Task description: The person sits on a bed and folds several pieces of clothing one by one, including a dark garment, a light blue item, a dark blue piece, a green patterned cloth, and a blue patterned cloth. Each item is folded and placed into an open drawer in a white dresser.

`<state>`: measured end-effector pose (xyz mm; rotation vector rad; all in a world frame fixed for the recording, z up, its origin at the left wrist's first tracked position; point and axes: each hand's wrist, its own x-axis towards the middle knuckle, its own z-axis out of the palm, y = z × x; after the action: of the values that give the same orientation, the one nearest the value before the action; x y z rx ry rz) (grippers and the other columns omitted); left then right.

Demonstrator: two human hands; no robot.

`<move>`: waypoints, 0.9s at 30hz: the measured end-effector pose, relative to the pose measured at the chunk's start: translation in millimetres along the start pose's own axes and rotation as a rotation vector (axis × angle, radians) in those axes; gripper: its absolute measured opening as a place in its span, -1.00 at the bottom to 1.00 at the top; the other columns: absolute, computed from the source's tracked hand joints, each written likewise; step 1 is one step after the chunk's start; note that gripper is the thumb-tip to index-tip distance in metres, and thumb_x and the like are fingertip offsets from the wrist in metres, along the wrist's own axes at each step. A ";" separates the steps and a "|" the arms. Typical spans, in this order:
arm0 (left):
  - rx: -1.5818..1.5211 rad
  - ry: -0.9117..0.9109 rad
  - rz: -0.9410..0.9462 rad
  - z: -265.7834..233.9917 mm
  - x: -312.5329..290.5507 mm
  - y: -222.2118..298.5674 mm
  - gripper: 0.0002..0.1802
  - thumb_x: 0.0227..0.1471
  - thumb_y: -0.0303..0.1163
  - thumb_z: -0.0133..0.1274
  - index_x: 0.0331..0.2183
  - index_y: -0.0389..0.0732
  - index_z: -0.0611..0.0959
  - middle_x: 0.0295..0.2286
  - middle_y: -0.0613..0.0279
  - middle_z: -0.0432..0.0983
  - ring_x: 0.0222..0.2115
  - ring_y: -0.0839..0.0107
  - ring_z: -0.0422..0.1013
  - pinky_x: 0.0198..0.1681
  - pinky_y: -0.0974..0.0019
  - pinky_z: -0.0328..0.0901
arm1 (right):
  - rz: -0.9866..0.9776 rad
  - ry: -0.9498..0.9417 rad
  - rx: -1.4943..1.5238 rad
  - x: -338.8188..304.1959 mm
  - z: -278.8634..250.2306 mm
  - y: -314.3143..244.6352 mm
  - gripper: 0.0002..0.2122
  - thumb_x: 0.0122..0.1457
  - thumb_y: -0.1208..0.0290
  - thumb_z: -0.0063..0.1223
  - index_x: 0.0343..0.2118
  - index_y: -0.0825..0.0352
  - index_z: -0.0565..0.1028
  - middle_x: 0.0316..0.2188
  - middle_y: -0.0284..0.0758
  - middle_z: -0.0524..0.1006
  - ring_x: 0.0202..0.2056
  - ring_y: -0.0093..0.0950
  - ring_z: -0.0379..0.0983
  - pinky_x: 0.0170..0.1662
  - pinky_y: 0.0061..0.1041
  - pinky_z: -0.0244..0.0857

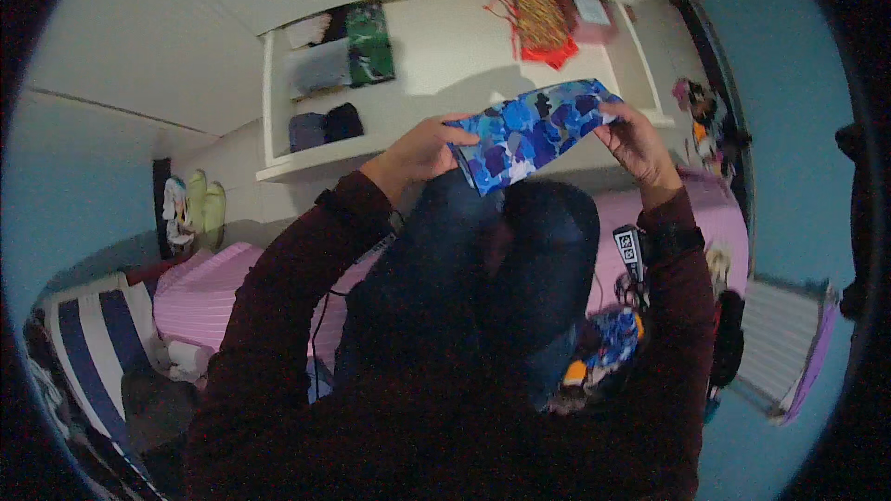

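Observation:
A folded piece of blue camouflage-patterned cloth [536,133] is stretched between my hands above my knees. My left hand [419,154] grips its left end, thumb on top. At the right end, my right hand [640,147] pinches the upper corner. Just beyond the cloth stands an open white drawer [444,37]. Inside it on the left lie a green patterned folded item [369,42], a grey folded cloth [320,68] and small dark folded bundles [325,127]. A gold-patterned pouch with red edges [541,23] and a pink box [592,19] sit at the back right.
Pink striped bedding [673,213] spreads on both sides of my legs. Several colourful clothes [608,343] are piled by my right thigh. Green slippers [204,204] lie at left, near a striped blue-and-white cloth [97,339]. A grey-white rectangular item with a purple edge [784,343] is at far right.

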<state>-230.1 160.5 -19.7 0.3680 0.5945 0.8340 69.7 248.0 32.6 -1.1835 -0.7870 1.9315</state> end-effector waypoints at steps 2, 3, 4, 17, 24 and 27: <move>-0.017 0.056 0.064 -9.5 3.7 -4.8 -0.56 -0.03 -0.62 -0.08 -0.04 -0.36 0.34 -0.15 0.02 0.40 -0.16 0.21 0.40 -0.06 0.04 0.29 | 0.036 0.043 -0.024 29.6 0.0 5.9 -0.83 0.05 0.52 0.01 -0.27 0.39 0.43 -0.36 -0.32 0.51 -0.32 -0.53 0.46 -0.26 -0.60 0.44; -0.013 0.137 0.066 -12.1 5.2 -10.0 -0.58 -0.02 -0.62 -0.09 -0.05 -0.36 0.34 -0.16 0.03 0.41 -0.17 0.21 0.40 -0.06 0.03 0.30 | 0.022 -0.067 -0.005 42.0 -2.5 8.9 -0.83 0.06 0.52 0.01 -0.27 0.39 0.43 -0.37 -0.32 0.50 -0.33 -0.53 0.46 -0.27 -0.60 0.44; 0.091 0.231 0.022 -16.6 6.1 -14.7 -0.61 0.02 -0.61 -0.13 -0.05 -0.34 0.33 -0.15 0.06 0.40 -0.15 0.23 0.39 -0.04 0.02 0.27 | 0.027 -0.085 0.013 53.3 -5.5 14.4 -0.83 0.06 0.52 0.00 -0.26 0.40 0.43 -0.38 -0.33 0.50 -0.33 -0.54 0.46 -0.28 -0.60 0.44; 0.208 0.720 -0.059 -47.5 61.6 -70.3 -0.62 0.04 -0.59 -0.16 -0.06 -0.15 0.33 -0.10 0.16 0.35 -0.13 0.24 0.36 -0.04 0.07 0.29 | -0.162 -0.366 -0.504 262.5 -46.1 121.9 -0.79 0.11 0.51 -0.07 -0.17 0.35 0.39 -0.32 -0.27 0.48 -0.40 -0.47 0.45 -0.31 -0.49 0.40; 0.688 0.542 0.304 -116.4 76.5 -98.9 -0.64 -0.02 -0.59 -0.10 -0.11 -0.24 0.32 -0.26 0.12 0.40 -0.29 0.27 0.40 -0.27 0.19 0.38 | -0.138 -0.415 -0.493 264.0 -33.4 154.2 -0.57 0.13 0.46 -0.03 0.05 0.46 0.21 -0.03 -0.16 0.34 -0.16 -0.36 0.38 -0.11 -0.39 0.32; 0.439 0.774 0.001 -133.3 82.3 -99.0 -0.71 0.05 -0.49 -0.13 -0.13 -0.21 0.35 -0.28 0.12 0.43 -0.35 0.29 0.43 -0.31 0.21 0.40 | -0.202 -0.263 -0.982 255.4 -24.8 171.9 -0.60 0.12 0.34 -0.02 -0.03 0.46 0.29 -0.14 -0.18 0.42 -0.24 -0.38 0.42 -0.16 -0.33 0.33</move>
<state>-212.5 172.7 -203.8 0.4376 1.5116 0.8339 -33.0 367.7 -232.9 -1.2929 -2.0528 1.5394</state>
